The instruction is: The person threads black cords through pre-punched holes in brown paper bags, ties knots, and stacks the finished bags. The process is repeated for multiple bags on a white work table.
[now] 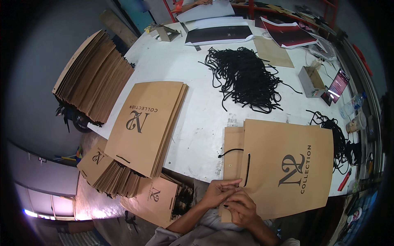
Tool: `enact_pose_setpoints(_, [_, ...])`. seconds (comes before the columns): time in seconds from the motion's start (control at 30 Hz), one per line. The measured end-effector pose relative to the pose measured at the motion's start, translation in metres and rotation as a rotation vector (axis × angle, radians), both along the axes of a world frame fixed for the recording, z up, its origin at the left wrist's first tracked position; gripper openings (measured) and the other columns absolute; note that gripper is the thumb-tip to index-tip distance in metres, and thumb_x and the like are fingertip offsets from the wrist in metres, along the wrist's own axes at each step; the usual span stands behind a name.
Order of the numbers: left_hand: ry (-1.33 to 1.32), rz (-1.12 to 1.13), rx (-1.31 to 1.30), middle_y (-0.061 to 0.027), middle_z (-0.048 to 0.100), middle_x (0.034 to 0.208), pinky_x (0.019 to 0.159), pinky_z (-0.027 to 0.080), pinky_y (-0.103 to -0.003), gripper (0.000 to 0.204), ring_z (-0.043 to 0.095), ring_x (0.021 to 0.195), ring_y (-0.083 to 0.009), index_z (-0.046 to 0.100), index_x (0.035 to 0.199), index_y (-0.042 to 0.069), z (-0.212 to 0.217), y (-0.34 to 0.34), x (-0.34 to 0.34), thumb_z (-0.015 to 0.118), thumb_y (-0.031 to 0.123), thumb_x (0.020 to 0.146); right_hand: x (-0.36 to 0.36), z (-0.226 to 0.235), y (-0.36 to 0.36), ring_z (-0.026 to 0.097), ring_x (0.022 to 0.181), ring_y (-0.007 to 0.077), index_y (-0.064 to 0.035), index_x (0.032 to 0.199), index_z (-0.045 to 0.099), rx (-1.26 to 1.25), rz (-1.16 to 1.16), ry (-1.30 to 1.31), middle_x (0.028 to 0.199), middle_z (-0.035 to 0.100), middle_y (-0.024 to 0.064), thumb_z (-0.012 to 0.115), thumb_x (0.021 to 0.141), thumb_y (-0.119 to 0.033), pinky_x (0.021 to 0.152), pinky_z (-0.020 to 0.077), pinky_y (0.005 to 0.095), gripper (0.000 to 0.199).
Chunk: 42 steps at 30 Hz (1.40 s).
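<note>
A brown paper bag [287, 172] with dark print lies at the near right of the table, on top of another brown bag [234, 141]. One black cord [248, 168] forms a handle along the top bag's left edge; another cord loop shows on the bag beneath. At the lower left corner of the top bag, my left hand [221, 192] is closed, fingertips pressed together. Touching it, my right hand [242, 208] pinches, and a small dark cord end pokes out by its fingers. Most of what lies between the fingertips is hidden.
Black cords [246, 80] lie heaped mid-table, with a smaller bundle [334, 135] at right. Stacked bags [143, 119] stand left, beside a tall pile [92, 74]. A grey box [312, 82], phone [338, 86], cup [356, 123] and red-handled tool [344, 181] line the right. Another person's hand [203, 2] is at the far edge.
</note>
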State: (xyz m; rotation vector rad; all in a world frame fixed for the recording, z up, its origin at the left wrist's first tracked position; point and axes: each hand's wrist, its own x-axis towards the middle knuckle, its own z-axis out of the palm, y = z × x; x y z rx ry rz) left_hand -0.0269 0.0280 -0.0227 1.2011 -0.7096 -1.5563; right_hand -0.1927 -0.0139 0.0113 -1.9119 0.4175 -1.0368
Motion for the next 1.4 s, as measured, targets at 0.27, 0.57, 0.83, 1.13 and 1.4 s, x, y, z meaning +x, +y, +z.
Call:
enact_pose_setpoints(0.27, [0.012,0.038,-0.072,-0.0104,0.072,0.105,0.086,0.057,-0.028,0.049,0.070,0.094,-0.0142,0.058,0.138,-0.004,-0.006,-0.001,0.003,0.064,-0.013,0.090,0.008,-0.012,-0.004,0.067,0.079,0.0280,-0.0004,0.097,0.072,0.308,-0.240,0.034,0.096,0.066,0.0117,0.072,0.082,0.007,0.071,0.0559,0.0375,0.017])
enact_pose_setpoints(0.57, [-0.812,0.169,-0.325,-0.0108,0.068,0.103,0.081,0.056,-0.026,0.014,0.067,0.097,-0.0133,0.060,0.101,0.002,0.006,0.002,0.001,0.067,-0.005,0.092,0.019,-0.021,-0.029,0.066,0.076,0.0250,0.0011,0.102,0.070,0.267,-0.255,0.321,0.091,0.063,0.0134,0.066,0.091,0.005,0.068,0.0525,0.0313,0.013])
enact_pose_setpoints(0.83, [-0.529,0.281,-0.342,-0.0122,0.071,0.103,0.080,0.056,-0.027,0.014,0.069,0.097,-0.0168,0.070,0.105,-0.003,0.009,-0.007,0.000,0.068,-0.009,0.092,0.002,-0.023,-0.043,0.056,0.079,0.0111,0.0011,0.095,0.064,0.592,-0.067,0.211,0.089,0.060,0.0047,0.060,0.097,0.002,0.072,0.0459,0.0250,0.005])
enact_pose_setpoints(1.13, [-0.546,0.328,-0.420,-0.0133,0.072,0.104,0.079,0.057,-0.027,0.019,0.071,0.090,-0.0169,0.077,0.106,-0.001,-0.003,-0.009,-0.017,0.076,-0.007,0.088,0.006,-0.027,-0.037,0.059,0.082,0.0103,0.0014,0.098,0.066,0.712,-0.136,0.148,0.088,0.065,0.0051,0.059,0.101,-0.001,0.072,0.0465,0.0255,0.007])
enact_pose_setpoints(1.4, [-0.091,0.305,-0.136,-0.0136,0.073,0.113,0.085,0.057,-0.027,0.016,0.070,0.097,-0.0138,0.068,0.113,-0.007,0.016,0.012,-0.001,0.061,0.003,0.103,0.007,-0.003,-0.040,0.066,0.088,0.0208,0.0014,0.101,0.068,0.446,-0.045,0.282,0.093,0.065,0.0096,0.064,0.093,0.004,0.079,0.0532,0.0341,0.009])
